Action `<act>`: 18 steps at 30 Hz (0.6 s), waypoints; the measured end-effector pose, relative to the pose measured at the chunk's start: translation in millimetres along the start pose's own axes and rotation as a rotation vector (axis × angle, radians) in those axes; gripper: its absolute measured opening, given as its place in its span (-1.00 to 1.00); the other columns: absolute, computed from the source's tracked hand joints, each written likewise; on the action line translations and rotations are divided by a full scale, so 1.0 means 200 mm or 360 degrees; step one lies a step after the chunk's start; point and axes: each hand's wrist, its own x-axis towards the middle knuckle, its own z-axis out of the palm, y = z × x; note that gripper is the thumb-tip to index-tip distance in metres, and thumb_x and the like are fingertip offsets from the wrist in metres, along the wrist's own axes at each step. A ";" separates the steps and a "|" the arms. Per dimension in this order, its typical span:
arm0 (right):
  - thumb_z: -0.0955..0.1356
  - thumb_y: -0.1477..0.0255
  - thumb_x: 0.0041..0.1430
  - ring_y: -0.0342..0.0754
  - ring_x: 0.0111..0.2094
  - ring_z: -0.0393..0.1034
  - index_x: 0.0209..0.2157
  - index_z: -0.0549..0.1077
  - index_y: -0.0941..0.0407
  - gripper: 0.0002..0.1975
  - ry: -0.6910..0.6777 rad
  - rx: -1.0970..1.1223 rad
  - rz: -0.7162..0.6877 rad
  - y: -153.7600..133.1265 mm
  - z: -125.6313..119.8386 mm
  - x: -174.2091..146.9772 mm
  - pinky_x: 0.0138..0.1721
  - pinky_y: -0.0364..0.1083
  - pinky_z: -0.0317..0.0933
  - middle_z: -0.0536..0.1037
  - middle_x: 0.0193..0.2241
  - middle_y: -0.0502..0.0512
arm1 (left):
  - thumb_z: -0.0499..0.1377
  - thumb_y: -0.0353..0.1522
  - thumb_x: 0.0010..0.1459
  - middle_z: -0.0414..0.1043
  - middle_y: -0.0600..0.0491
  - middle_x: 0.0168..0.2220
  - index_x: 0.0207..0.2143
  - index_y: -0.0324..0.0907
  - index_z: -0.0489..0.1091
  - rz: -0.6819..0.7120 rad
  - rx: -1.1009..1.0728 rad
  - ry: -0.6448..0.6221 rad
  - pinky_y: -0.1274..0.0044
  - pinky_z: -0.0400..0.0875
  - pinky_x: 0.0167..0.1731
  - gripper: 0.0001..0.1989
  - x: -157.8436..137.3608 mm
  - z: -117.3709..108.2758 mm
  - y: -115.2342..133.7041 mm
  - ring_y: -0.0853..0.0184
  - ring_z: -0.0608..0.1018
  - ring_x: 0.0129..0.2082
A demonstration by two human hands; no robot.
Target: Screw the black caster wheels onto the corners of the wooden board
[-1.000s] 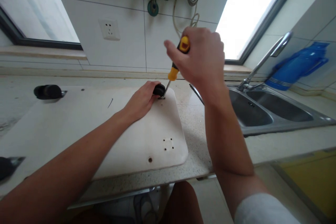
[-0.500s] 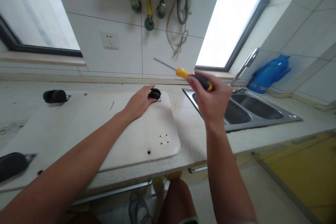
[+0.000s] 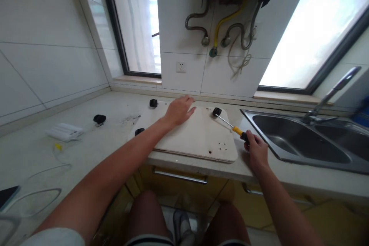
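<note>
A white board (image 3: 190,136) with rounded corners lies on the counter. My right hand (image 3: 257,149) grips a screwdriver (image 3: 237,130) by its yellow and black handle. The shaft points left, and its tip is at the black caster (image 3: 217,112) on the board's far right corner. Over the far middle of the board is my left hand (image 3: 178,110), fingers stretched out and apart, holding nothing. Whether its fingers touch the board I cannot tell. Two more casters sit at the board's left side, one at the far corner (image 3: 153,103) and one nearer (image 3: 140,131). Several small holes mark the near right corner.
A loose caster (image 3: 99,119) stands on the counter at left, near a white box-like device (image 3: 63,132) and a pale cable (image 3: 47,170). To the right is a steel double sink (image 3: 273,153) with a faucet (image 3: 331,94). Hoses (image 3: 217,32) hang on the tiled wall.
My left hand has let go of the right corner caster and moved left across the board. My right hand has lowered the screwdriver, bringing its tip to that caster. The view has swung left.
</note>
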 end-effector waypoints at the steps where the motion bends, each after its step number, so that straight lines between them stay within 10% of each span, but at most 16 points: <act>1: 0.65 -0.35 -0.32 -0.18 -0.53 0.26 -0.33 0.66 0.18 -0.14 -0.0005 0.0003 0.0019 0.00 0.00 0.00 -0.51 -0.11 0.15 0.54 -0.48 0.03 | 0.16 -0.24 0.53 0.66 -0.17 0.14 0.15 -0.14 0.57 -0.0154 0.0043 -0.0009 0.27 0.52 0.17 -0.70 -0.05 -0.10 -0.10 0.02 0.65 0.16; 7: 0.66 -0.36 -0.39 -0.17 -0.50 0.24 -0.38 0.65 0.15 -0.14 -0.0019 0.0037 0.0037 0.01 0.02 0.00 -0.51 -0.11 0.12 0.50 -0.50 0.00 | 0.16 -0.21 0.43 0.72 -0.26 0.08 0.05 -0.22 0.62 -0.1409 0.0312 -0.0120 0.24 0.55 0.03 -0.65 -0.44 -0.40 -0.74 -0.10 0.70 0.10; 18: 0.65 -0.30 -0.32 -0.20 -0.53 0.19 -0.34 0.65 0.17 -0.18 -0.0064 0.0028 0.0002 0.00 0.02 -0.01 -0.52 -0.11 0.05 0.48 -0.50 -0.03 | 0.30 -0.13 0.18 0.74 -0.29 0.02 -0.13 -0.15 0.70 -0.1637 0.0220 -0.0302 0.26 0.57 -0.04 -0.66 -0.71 -0.16 -0.91 -0.17 0.70 0.10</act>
